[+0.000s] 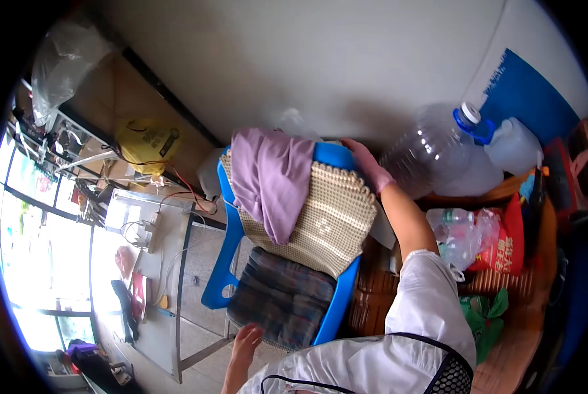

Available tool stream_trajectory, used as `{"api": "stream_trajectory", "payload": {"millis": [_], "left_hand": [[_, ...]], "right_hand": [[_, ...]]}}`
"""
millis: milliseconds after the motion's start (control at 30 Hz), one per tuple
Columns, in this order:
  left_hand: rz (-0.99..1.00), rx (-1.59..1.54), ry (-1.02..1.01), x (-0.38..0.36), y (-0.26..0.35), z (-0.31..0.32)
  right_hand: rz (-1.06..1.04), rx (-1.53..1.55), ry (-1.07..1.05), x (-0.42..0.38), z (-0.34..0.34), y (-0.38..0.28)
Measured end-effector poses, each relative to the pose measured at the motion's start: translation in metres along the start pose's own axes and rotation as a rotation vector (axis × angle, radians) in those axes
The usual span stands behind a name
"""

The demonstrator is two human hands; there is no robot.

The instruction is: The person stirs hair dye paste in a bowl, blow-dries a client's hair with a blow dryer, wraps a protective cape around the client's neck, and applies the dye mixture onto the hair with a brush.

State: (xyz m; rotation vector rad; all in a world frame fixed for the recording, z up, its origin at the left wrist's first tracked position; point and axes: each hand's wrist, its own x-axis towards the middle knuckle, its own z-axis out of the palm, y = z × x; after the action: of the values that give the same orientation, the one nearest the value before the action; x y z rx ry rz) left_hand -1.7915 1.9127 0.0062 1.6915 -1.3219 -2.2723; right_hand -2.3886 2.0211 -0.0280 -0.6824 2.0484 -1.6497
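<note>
A blue plastic chair [215, 284] stands in front of me, tilted in my view. Over its backrest hangs a beige knitted cover [337, 217], with a purple cloth [272, 174] draped on top. A dark plaid cushion [281, 295] lies on the seat. My right hand [367, 165] reaches to the top corner of the backrest and grips its edge; the fingertips are partly hidden. My left hand [247, 341] hangs beside the seat near the cushion, fingers loosely bent and holding nothing.
Right of the chair, a brown wooden bench [517, 341] bears a large clear water jug [425, 151], plastic bottles [455, 230], a red bag [512, 240] and a green bag [488, 318]. To the left stands a white table [159, 276] with cables. A yellow bag [151, 144] sits beyond.
</note>
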Motion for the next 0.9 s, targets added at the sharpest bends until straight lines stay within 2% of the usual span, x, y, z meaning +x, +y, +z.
{"api": "stream_trajectory", "payload": {"millis": [33, 100, 167, 200, 233, 267, 300, 367, 400, 433, 500, 533, 567, 600, 667, 700, 733, 767, 833, 900], "left_hand": [[-0.015, 0.015, -0.008, 0.001, 0.0, 0.005], [0.027, 0.065, -0.073, 0.003, 0.002, 0.013], [-0.001, 0.099, -0.132, 0.012, -0.003, 0.017], [-0.009, 0.109, -0.183, 0.016, -0.007, 0.018], [-0.042, 0.138, -0.215, 0.022, -0.009, 0.02], [-0.086, 0.174, -0.248, 0.028, -0.012, 0.02], [0.048, 0.345, -0.369, 0.039, -0.022, 0.018], [0.072, 0.51, -0.527, 0.047, -0.022, 0.035], [-0.031, 0.52, -0.53, 0.049, -0.02, 0.045], [-0.07, 0.572, -0.561, 0.054, -0.02, 0.053], [-0.17, 0.491, -0.591, 0.059, -0.027, 0.064], [-0.193, 0.523, -0.612, 0.059, -0.031, 0.07], [-0.198, 0.56, -0.57, 0.058, -0.034, 0.077], [-0.199, 0.592, -0.524, 0.056, -0.038, 0.083], [-0.216, 0.65, -0.534, 0.044, -0.048, 0.092], [-0.225, 0.681, -0.528, 0.04, -0.054, 0.093], [-0.231, 0.701, -0.532, 0.042, -0.061, 0.089], [-0.252, 0.723, -0.585, 0.047, -0.067, 0.081], [-0.272, 0.759, -0.643, 0.044, -0.075, 0.076], [-0.286, 0.839, -0.625, 0.032, -0.083, 0.081]], "right_hand": [[0.018, 0.0, 0.014, -0.028, -0.006, 0.006], [-0.104, 0.081, 0.252, -0.097, -0.018, 0.02], [-0.034, 0.274, 0.348, -0.185, -0.02, 0.056], [0.122, 0.339, 0.356, -0.24, -0.023, 0.078], [0.113, 0.294, 0.367, -0.3, -0.022, 0.092], [0.233, 0.162, 0.392, -0.363, -0.016, 0.109], [0.362, 0.036, 0.408, -0.426, -0.009, 0.125], [0.712, -0.222, 0.237, -0.549, 0.006, 0.137], [0.835, -0.088, 0.251, -0.619, 0.022, 0.16], [1.041, -0.166, 0.286, -0.671, 0.038, 0.148], [1.22, -0.098, 0.506, -0.763, 0.066, 0.143], [1.294, -0.209, 0.644, -0.799, 0.076, 0.144], [1.361, -0.326, 0.777, -0.824, 0.084, 0.146], [1.389, -0.176, 0.952, -0.831, 0.081, 0.123], [1.4, -0.043, 1.279, -0.9, 0.107, 0.209], [1.377, 0.013, 1.453, -0.897, 0.103, 0.208], [1.262, 0.25, 1.586, -0.896, 0.102, 0.204], [1.143, 0.481, 1.718, -0.849, 0.08, 0.147], [1.01, 0.749, 1.952, -0.837, 0.078, 0.186], [1.034, 0.791, 1.963, -0.832, 0.087, 0.229]]}}
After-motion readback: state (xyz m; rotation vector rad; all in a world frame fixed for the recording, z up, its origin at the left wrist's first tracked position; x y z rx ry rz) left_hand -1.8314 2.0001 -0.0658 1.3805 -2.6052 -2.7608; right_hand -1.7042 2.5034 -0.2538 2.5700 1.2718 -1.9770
